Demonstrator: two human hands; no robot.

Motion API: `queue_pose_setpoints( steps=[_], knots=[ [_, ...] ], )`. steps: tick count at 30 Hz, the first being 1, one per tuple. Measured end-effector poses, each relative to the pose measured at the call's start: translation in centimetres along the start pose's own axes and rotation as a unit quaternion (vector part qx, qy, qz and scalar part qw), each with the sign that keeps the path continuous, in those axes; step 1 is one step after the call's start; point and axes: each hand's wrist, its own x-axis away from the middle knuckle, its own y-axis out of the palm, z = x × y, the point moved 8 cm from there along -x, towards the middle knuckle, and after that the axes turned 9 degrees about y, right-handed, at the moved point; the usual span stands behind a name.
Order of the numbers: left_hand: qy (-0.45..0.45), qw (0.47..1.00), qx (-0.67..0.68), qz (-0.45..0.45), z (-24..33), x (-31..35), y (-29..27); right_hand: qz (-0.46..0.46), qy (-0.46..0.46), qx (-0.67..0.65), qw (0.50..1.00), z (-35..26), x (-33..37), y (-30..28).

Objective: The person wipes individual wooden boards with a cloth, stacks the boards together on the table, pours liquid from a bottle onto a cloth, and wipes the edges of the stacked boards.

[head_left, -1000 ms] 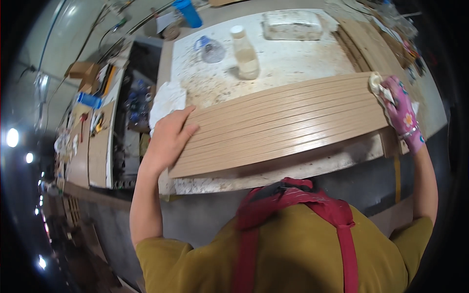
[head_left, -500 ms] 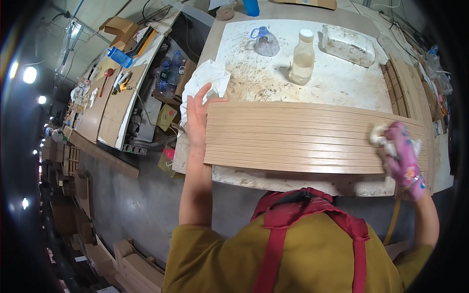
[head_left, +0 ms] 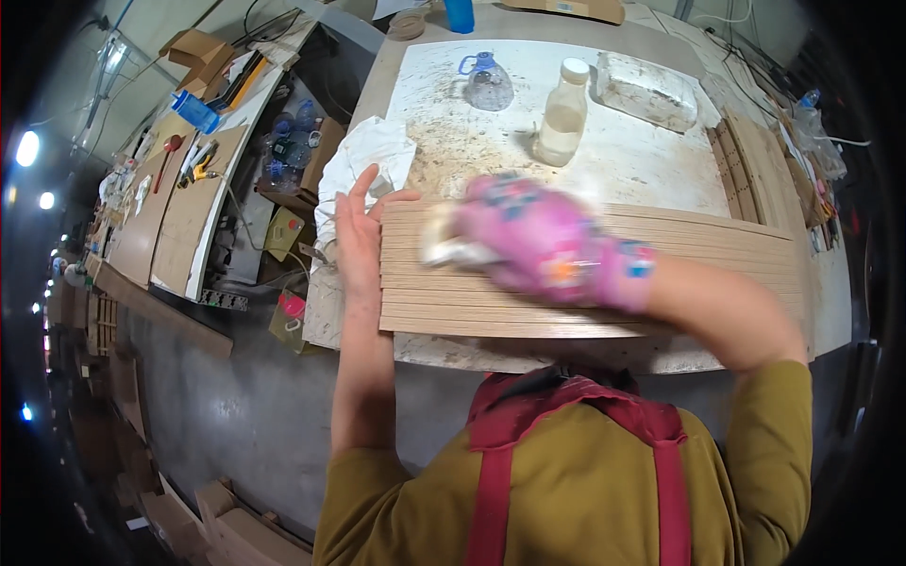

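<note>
A stack of long, light wood-grain strips point(head_left: 698, 255) lies crosswise near the front of the table. Against its left end rests my bare left hand point(head_left: 357, 231), fingers stretched and apart, holding nothing. My right hand point(head_left: 533, 231), in a pink flowered glove and blurred by motion, is closed round a white cloth point(head_left: 453, 247). The cloth is on top of the strips, close to their left end; my right forearm crosses above them and hides part of the stack. A crumpled white sheet point(head_left: 363, 156) is just beyond my left hand.
Behind the strips stand a capped bottle of pale liquid point(head_left: 563, 118) and a cut-off clear jug with a blue handle point(head_left: 488, 83). A wrapped block point(head_left: 646, 90) lies to their right. Boards point(head_left: 760, 170) edge the table's right side. Another bench point(head_left: 189, 208) with tools stands left.
My right hand has swept the cloth leftward along the strips, from their right end almost to the left end. My left hand keeps its place at the stack's left end.
</note>
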Motion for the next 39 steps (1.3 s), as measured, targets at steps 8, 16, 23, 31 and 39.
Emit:
queue_pose_setpoints(
  steps=[8,16,23,31,39],
  knots=[
    [-0.017,1.0,-0.009,0.015,0.1,1.3,0.7,0.063,0.16,0.125,0.977,8.2,11.5,-8.1],
    [-0.003,0.999,-0.018,0.037,0.2,0.7,0.6,-0.118,0.03,0.096,0.988,-1.2,-7.1,4.6],
    [-0.016,1.0,-0.019,0.003,0.2,1.7,0.7,-0.016,-0.036,0.047,0.998,-0.5,-1.8,0.3],
    [-0.037,0.976,-0.211,0.024,0.8,3.5,0.2,0.103,0.283,0.147,0.942,14.1,22.3,-13.7],
    [-0.025,0.996,-0.071,0.053,0.6,4.8,-0.2,0.277,0.491,0.286,0.775,24.0,39.3,-24.8]
  ],
)
